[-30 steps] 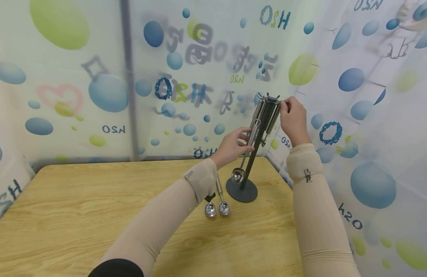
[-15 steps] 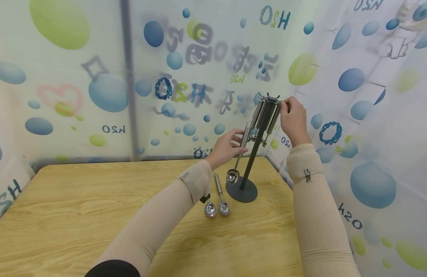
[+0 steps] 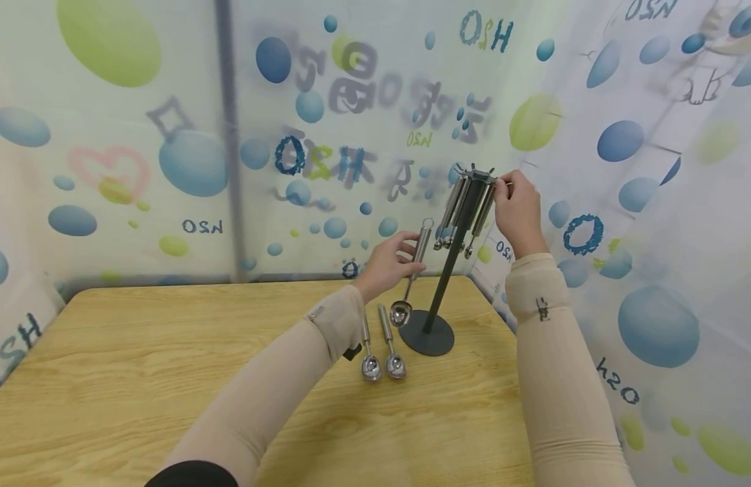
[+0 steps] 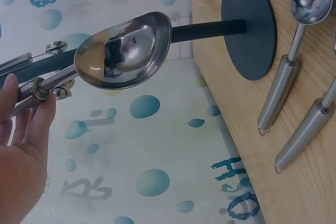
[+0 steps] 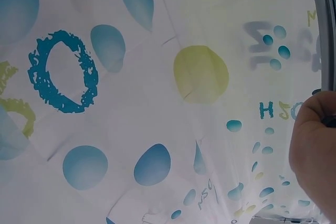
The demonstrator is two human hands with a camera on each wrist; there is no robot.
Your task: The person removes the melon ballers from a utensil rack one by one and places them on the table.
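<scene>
A shiny steel scoop (image 3: pixel 421 242) with a cylindrical handle and hanging ring is pinched by the handle in my left hand (image 3: pixel 384 269). Its oval bowl (image 4: pixel 126 51) points down, just left of a dark grey utensil stand (image 3: pixel 441 292). Near the stand's top, my right hand (image 3: pixel 520 211) grips the edge of the rack with thumb and fingers. The stand leans to the right in the head view, and several steel utensils (image 3: pixel 453 201) with small heads hang from its hooks. In the right wrist view my right hand (image 5: pixel 317 150) shows only partly at the edge.
Two similar steel scoops, a left scoop (image 3: pixel 371 367) and a right scoop (image 3: pixel 396 365), lie side by side on the wooden table (image 3: pixel 138 379), in front of the stand's round base (image 3: pixel 427 335). Patterned curtains (image 3: pixel 327 88) rise behind the table and along its right side.
My left hand has drawn the scoop down and left, away from the rack, so its ring now stands apart from the hooks. My right hand has stayed at the stand's top.
</scene>
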